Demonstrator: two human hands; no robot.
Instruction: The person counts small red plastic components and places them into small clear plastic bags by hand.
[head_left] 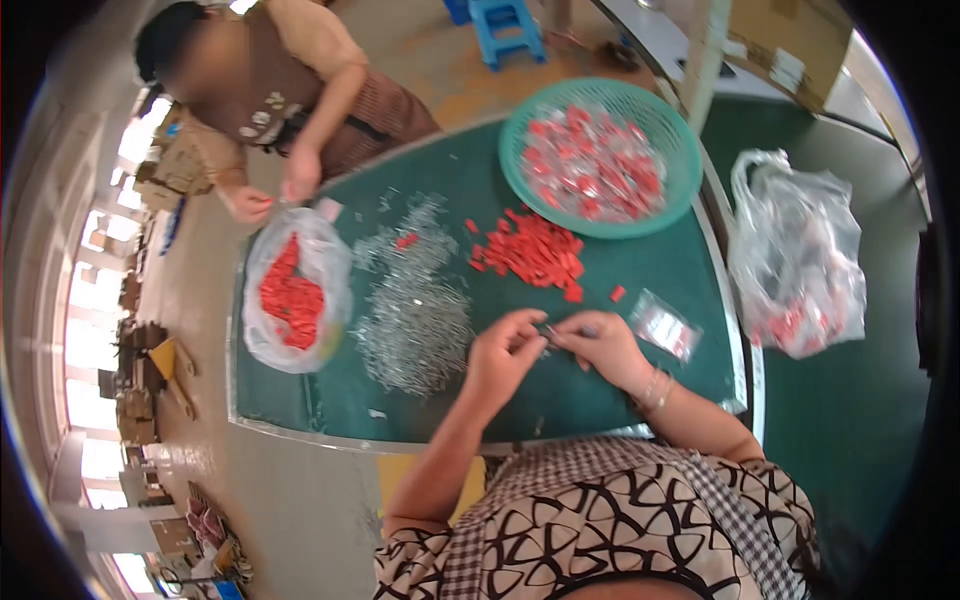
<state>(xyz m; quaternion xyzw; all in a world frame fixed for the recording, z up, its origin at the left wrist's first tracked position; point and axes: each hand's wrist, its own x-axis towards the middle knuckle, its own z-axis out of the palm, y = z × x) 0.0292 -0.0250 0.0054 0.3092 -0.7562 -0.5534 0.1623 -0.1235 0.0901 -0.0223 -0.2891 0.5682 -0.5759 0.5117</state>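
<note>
My left hand (505,355) and my right hand (608,350) are close together above the green tabletop, fingers pinched. Something small and dark or metallic shows between the fingertips, too small to name. Left of my left hand spreads a heap of thin silvery metal pieces (415,335), like pins or nails. Just beyond my hands lies a pile of small flat red pieces (535,252), with one loose red piece (618,293) near my right hand. A small clear packet (665,328) rests to the right of that hand.
A green plastic basket (514,178) full of clear packets with red pieces stands at the back right. On the left, a white plastic bag (340,275) holds red pieces. A co-worker (300,100) handles something small beside it. Another filled bag (800,250) lies right.
</note>
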